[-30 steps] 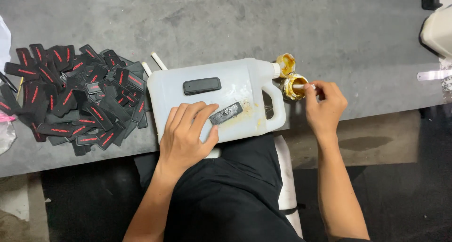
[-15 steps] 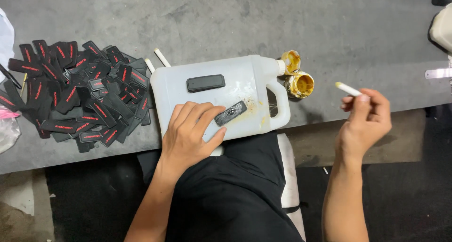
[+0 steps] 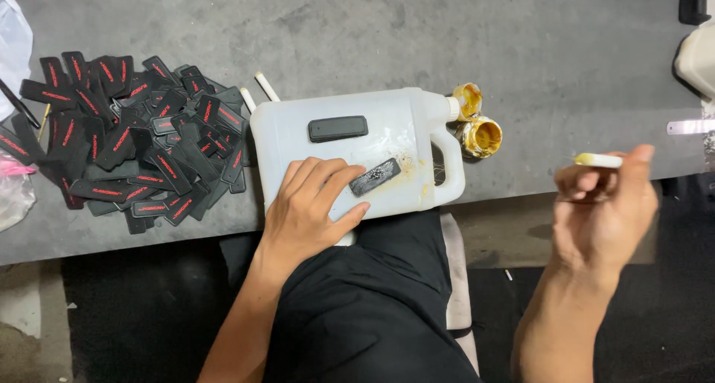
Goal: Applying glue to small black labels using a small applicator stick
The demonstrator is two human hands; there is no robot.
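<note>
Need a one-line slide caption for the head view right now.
Left hand pins a black patch on a white jug; right hand holds a white stick beside glue pots.

My left hand (image 3: pixel 309 208) lies palm down, fingers spread and pointing toward 1 o'clock, fingertips pressed flat, thumb angled out toward 2 o'clock. Its forearm runs back toward 7 o'clock, bare, wrist straight. My right hand (image 3: pixel 603 204) is raised well off at 3 o'clock from the left one, back of the hand toward me, fingers curled inward and the thumb up, pinching near its top edge. The right forearm drops toward 7 o'clock, elbow out of view.
</note>
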